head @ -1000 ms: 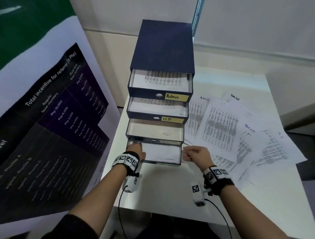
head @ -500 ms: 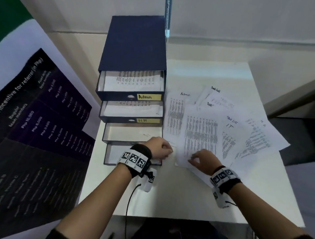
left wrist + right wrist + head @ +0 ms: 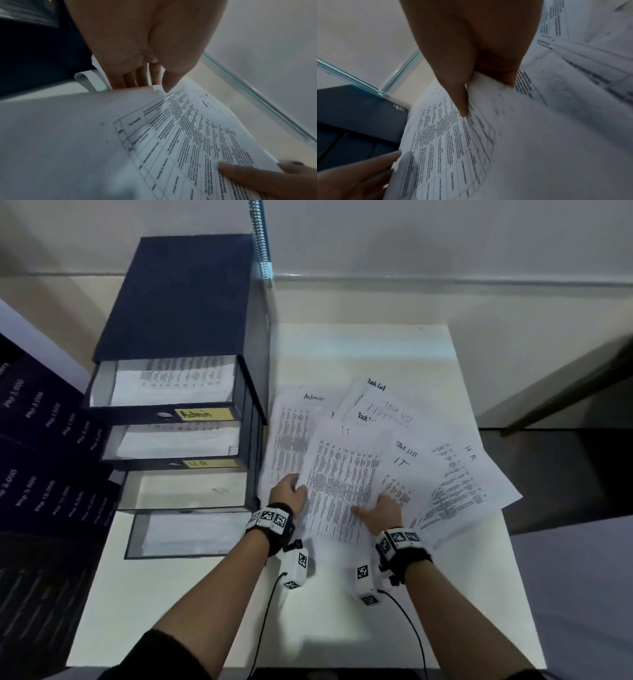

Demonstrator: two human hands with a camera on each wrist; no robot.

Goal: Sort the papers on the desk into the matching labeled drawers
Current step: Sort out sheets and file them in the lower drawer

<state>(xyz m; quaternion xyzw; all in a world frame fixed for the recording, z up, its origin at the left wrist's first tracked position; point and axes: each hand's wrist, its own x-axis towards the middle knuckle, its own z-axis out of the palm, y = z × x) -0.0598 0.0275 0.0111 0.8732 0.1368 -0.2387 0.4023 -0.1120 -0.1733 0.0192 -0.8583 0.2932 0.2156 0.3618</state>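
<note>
Both hands on the top white printed sheet marked "IT" (image 3: pixel 342 484), lying on the fanned pile of white papers (image 3: pixel 445 474) at mid-right of the white desk (image 3: pixel 205 594). Left hand (image 3: pixel 289 494) pinches the sheet's left edge, fingers under, thumb on top, edge curled up off the pile. Right hand (image 3: pixel 385 510) pinches the right edge, thumb pressed on the print. Sheet's left edge sits just beside the dark blue four-drawer cardboard organiser (image 3: pixel 185 302) at desk's back-left; little room betw. them. All 4 drawers pulled out: yellow-labelled "Admin" drawer (image 3: pixel 205 414) top, "HR" drawer (image 3: pixel 212 463) below, both w/ papers; 3rd drawer (image 3: pixel 185 489) nearly bare; bottom drawer (image 3: pixel 191 534) sticks out furthest, w/ paper. Open desk in front of the pile and at back-right. Dark poster board (image 3: pixel 44 474) stands close on the left of the desk; wall behind.
</note>
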